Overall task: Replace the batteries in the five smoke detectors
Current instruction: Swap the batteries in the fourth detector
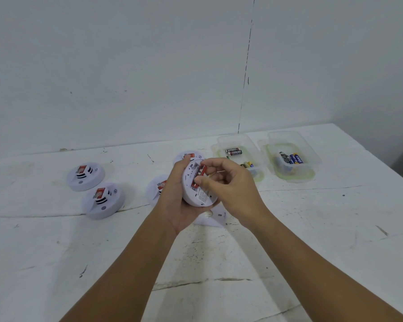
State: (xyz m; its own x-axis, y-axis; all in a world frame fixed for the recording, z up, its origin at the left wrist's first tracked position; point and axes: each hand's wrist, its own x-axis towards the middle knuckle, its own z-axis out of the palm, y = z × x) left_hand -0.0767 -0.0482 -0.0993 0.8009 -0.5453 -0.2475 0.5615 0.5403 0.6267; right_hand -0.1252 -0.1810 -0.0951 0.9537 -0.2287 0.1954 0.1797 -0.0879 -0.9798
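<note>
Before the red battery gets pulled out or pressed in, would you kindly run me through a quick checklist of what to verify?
1. Detector held firmly: the left hand grips the opened smoke detector from behind, off the table. Ok.
2. Grip on the battery: the right hand pinches the red battery in the compartment. Ok.
3. Battery polarity against the compartment markings: too small to read. Cannot tell.
4. Battery supply at hand: two clear containers, the nearer container and the farther container, both hold batteries. Ok.
5. Which container holds fresh cells: unmarked. Cannot tell.
6. Back cover nearby: a white piece lies under the hands. Ok.
</note>
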